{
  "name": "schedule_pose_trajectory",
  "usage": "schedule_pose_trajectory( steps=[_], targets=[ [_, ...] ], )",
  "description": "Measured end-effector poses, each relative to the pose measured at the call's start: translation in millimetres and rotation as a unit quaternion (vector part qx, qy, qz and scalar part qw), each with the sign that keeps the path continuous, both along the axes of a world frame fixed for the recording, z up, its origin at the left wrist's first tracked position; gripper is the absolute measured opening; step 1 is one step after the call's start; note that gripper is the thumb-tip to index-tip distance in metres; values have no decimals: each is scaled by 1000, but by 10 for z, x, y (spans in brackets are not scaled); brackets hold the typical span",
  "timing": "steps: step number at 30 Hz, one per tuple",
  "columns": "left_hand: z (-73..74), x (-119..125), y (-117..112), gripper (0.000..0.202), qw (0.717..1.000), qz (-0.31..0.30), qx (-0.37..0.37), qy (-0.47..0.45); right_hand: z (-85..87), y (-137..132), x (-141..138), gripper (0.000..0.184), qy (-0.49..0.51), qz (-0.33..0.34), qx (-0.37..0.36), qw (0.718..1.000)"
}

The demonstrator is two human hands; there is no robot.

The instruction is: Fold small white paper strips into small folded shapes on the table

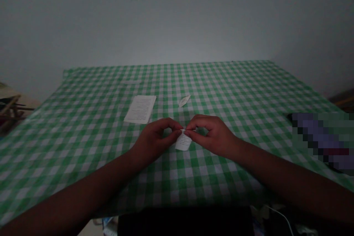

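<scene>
A small printed piece of paper [183,142] is pinched at its top edge between both hands, its lower part hanging toward me. My left hand [159,134] grips it with thumb and forefinger. My right hand [211,132] pinches the same edge just beside, the fingertips of both hands nearly touching. Part of the paper's upper edge is hidden by the fingers. Beyond the hands lies a small folded paper piece [184,100], pointed at its ends. To its left rests a stack of printed paper sheets [140,109].
A green and white checked tablecloth [221,92] covers the table. At the right edge lies a dark, pixelated object [323,140]. A faint pale strip [131,82] lies toward the back left. Behind the table stands a plain wall [177,18].
</scene>
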State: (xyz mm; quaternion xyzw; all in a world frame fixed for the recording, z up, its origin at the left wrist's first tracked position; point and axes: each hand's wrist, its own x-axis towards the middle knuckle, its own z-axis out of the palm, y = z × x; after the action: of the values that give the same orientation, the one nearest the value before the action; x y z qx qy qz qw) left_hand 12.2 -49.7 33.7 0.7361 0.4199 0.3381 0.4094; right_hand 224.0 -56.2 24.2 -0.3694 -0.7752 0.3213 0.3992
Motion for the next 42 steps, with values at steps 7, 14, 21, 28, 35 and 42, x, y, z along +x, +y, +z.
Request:
schedule_pose_trajectory(
  steps=[7, 14, 21, 28, 35, 42],
  targets=[
    [17, 7, -4, 10, 1000, -5, -10, -13, 30, -8, 4, 8, 0, 13, -6, 1000],
    [30, 6, -5, 9, 1000, -4, -5, -5, 31, -10, 0, 6, 0, 12, -2, 1000],
    [32, 2, -13, 9, 1000, 2, 4, 5, 41, -17, -4, 7, 0, 14, -5, 1000],
    [31, 3, -17, 8, 1000, -4, -4, -9, 28, -13, 3, 6, 5, 12, -1, 1000],
    [35, -1, -2, 9, 999, -14, 33, 22, 37, -15, 2, 7, -10, 15, 11, 1000],
    [27, -48, -21, 6, 951, 2, 285, 118, 57, -4, 6, 7, -87, 18, 169, 982]
  ],
)
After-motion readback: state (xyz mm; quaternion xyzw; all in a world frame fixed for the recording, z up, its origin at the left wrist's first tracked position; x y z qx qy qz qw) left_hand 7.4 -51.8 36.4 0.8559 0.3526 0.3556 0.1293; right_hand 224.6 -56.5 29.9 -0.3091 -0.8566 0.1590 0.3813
